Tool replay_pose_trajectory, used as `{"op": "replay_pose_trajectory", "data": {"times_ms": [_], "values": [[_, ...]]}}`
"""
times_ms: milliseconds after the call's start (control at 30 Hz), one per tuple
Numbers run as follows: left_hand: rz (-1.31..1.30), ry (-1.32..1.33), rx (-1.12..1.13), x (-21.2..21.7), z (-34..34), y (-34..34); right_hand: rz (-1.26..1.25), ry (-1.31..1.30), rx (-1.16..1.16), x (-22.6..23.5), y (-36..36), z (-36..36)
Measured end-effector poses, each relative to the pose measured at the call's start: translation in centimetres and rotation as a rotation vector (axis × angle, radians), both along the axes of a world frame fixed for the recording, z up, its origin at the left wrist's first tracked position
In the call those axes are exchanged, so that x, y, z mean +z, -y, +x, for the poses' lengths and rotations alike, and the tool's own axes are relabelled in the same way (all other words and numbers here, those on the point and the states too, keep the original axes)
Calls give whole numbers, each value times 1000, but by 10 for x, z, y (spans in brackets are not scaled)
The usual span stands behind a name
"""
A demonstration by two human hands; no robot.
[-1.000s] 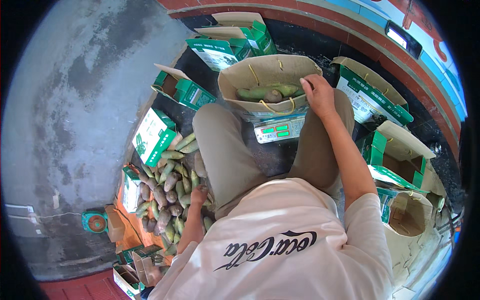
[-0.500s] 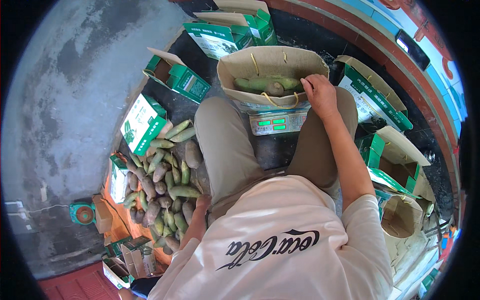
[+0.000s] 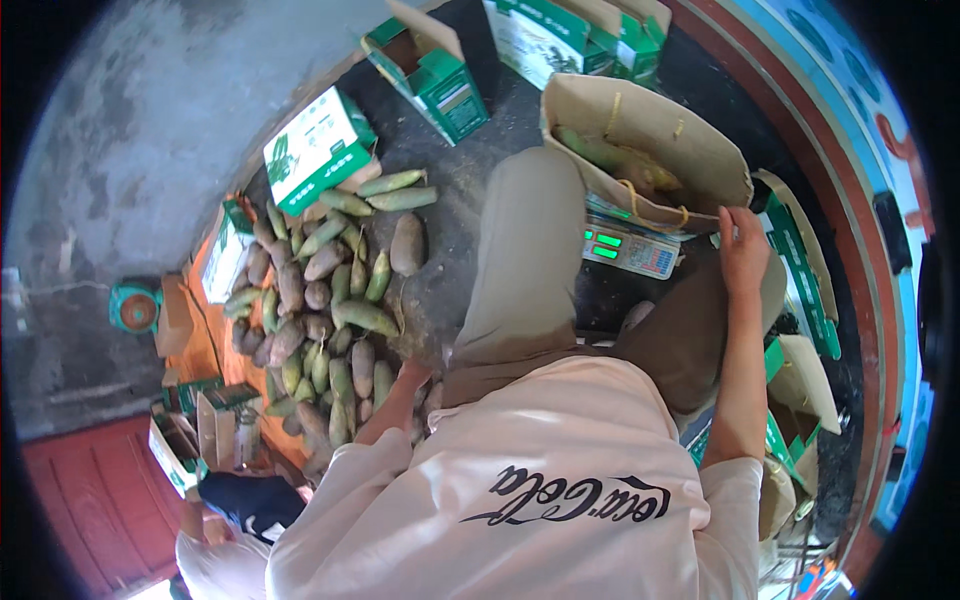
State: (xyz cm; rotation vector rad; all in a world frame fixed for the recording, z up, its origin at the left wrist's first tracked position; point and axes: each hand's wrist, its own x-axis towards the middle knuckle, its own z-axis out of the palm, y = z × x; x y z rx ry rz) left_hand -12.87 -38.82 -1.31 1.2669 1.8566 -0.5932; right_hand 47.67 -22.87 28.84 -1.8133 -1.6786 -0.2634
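An open cardboard carton (image 3: pixel 700 135) with yellow cord handles stands on a digital scale (image 3: pixel 630 250) with lit green displays, in front of my knees. Long radishes (image 3: pixel 650 178), green and yellowish, lie inside it. The fingers of my right hand (image 3: pixel 743 250) are closed on the carton's near right rim. My left hand (image 3: pixel 415 375) hangs low beside my left thigh, at the edge of a heap of green and purple-brown radishes (image 3: pixel 330 290); its fingers do not show clearly. One purple-brown radish (image 3: pixel 407 244) lies at the heap's right edge, close to my left leg.
Green-and-white cartons stand around: one behind the heap (image 3: pixel 318 150), an open one farther back (image 3: pixel 430 85), others at the far side (image 3: pixel 545 40) and along my right (image 3: pixel 800 270). A small teal fan (image 3: pixel 135 307) is at the left. A person (image 3: pixel 240 520) is at lower left.
My view has swung left, so the carton and scale appear farther right. My right hand has slid to the carton's near right corner. A person has come into view at lower left.
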Motion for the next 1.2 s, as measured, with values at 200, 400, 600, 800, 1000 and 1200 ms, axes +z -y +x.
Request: {"op": "replay_pose_trajectory", "data": {"times_ms": [200,400,600,800,1000,1200], "values": [[-145,-219,174,100,34,10,-53,47,-28,5,8,4],[112,-526,41,97,-2,52,-90,62,-18,8,4,-1],[170,-532,455,103,-33,52,-111,68,-41,9,7,-4],[-172,-387,542,59,-58,82,-79,77,-5,8,2,-8],[-187,-457,474,115,-21,75,-157,85,-31,9,5,-8],[-230,-441,318,94,-52,100,-127,91,-17,13,6,-11]]}}
